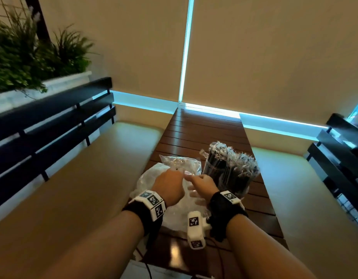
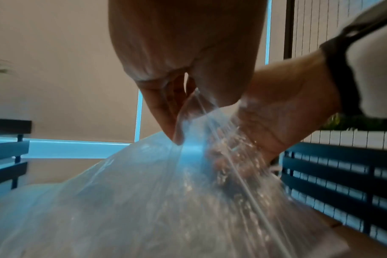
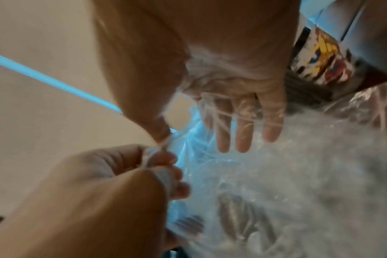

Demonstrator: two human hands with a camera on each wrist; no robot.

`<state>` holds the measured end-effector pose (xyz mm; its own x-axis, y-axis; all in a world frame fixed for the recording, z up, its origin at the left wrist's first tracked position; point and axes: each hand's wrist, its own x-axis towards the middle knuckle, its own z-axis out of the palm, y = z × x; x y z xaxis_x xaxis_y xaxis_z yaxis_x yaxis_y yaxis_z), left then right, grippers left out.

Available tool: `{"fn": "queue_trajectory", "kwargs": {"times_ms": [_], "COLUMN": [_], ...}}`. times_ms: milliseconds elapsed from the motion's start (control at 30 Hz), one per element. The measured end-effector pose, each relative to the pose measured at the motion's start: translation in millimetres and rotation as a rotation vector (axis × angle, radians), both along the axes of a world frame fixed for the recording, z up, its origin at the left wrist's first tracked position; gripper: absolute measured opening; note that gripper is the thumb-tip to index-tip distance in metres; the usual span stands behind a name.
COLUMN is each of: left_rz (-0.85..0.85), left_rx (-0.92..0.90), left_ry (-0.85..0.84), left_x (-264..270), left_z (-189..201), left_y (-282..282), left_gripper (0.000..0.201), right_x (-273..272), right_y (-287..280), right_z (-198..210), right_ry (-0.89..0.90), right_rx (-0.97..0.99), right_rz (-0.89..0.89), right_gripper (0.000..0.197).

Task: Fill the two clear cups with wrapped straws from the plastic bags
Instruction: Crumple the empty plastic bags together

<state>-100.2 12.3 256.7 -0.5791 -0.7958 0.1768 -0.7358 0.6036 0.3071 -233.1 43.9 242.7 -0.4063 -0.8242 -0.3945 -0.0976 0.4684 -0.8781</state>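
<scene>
Two clear cups (image 1: 216,172) (image 1: 241,178) stand side by side on the wooden table (image 1: 196,133), both packed with black wrapped straws. A crumpled clear plastic bag (image 1: 148,184) lies in front of me, left of the cups. My left hand (image 1: 170,186) pinches its upper edge, as the left wrist view shows for the left hand (image 2: 181,97) on the bag (image 2: 144,200). My right hand (image 1: 200,183) pinches the same edge with its thumb. In the right wrist view the right hand (image 3: 232,87) has straight fingers (image 3: 243,132) seen through the plastic. Dark straws (image 3: 239,214) show inside the bag (image 3: 298,174).
A second clear bag (image 1: 180,163) lies just behind the first. Cream bench seats (image 1: 89,178) (image 1: 294,178) with dark slatted backs flank the narrow table. A planter (image 1: 33,57) sits behind the left bench. Closed blinds fill the far wall.
</scene>
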Motion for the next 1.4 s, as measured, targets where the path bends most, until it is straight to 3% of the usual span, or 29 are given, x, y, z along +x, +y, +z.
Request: {"fn": "queue_trajectory", "kwargs": {"times_ms": [33,133,200,267,333,367,433,467,533,633,700,800,833,900,967,1033,1100,1167,1267,1400], "left_rz": [-0.053,-0.249,-0.214,-0.136,-0.137,-0.161,-0.180,-0.160,-0.110,-0.084,-0.110,-0.092,-0.100,-0.166,-0.265,-0.309,-0.319,-0.319,-0.264,-0.121], "left_rx": [0.035,0.170,0.238,0.196,0.158,0.151,0.070,0.024,0.022,0.240,0.432,0.551,0.570,0.661,0.805,0.897,0.929,0.923,0.754,0.661], "left_ry": [0.045,0.115,0.275,0.380,0.196,0.065,-0.082,-0.042,0.204,0.687,0.919,1.021,1.035,1.033,0.951,0.852,0.847,0.901,0.930,1.011], "left_x": [4,19,33,48,58,59,58,58,62,73,79,75,71,64,63,69,74,71,61,48], "left_z": [6,29,48,68,86,93,102,106,115,123,126,126,128,134,144,151,154,157,162,156], "left_y": [1,1,-8,-21,-32,-35,-40,-43,-50,-58,-57,-49,-44,-33,-23,-19,-19,-19,-15,-5], "left_gripper": [0.029,0.042,0.051,0.077,0.102,0.104,0.084,0.068,0.042,0.019,0.022,0.036,0.040,0.042,0.042,0.039,0.044,0.053,0.047,0.031], "right_x": [4,4,8,11,18,21,24,22,12,-4,-11,-9,-6,0,-1,-9,-13,-15,-17,-20], "right_y": [-1,-6,1,8,15,16,18,19,27,47,56,55,51,43,39,39,42,42,41,48], "right_z": [5,26,58,92,123,136,154,160,165,153,135,116,113,115,123,130,135,135,132,133], "right_ry": [-0.027,0.137,0.177,0.230,0.313,0.349,0.463,0.524,0.577,0.429,0.326,0.083,-0.003,-0.110,-0.103,-0.065,-0.117,-0.233,-0.297,-0.314], "right_rx": [-0.042,-0.180,-0.262,-0.313,-0.376,-0.422,-0.506,-0.548,-0.669,-0.786,-0.718,-0.613,-0.608,-0.632,-0.693,-0.754,-0.799,-0.788,-0.737,-0.784], "right_rz": [-0.029,-0.015,0.125,0.321,0.447,0.466,0.430,0.369,0.170,-0.073,-0.127,-0.060,-0.005,0.011,-0.101,-0.157,-0.115,0.015,0.142,0.064], "right_gripper": [0.026,0.032,0.031,0.037,0.038,0.038,0.036,0.034,0.036,0.084,0.118,0.135,0.128,0.086,0.044,0.024,0.023,0.039,0.058,0.044]}}
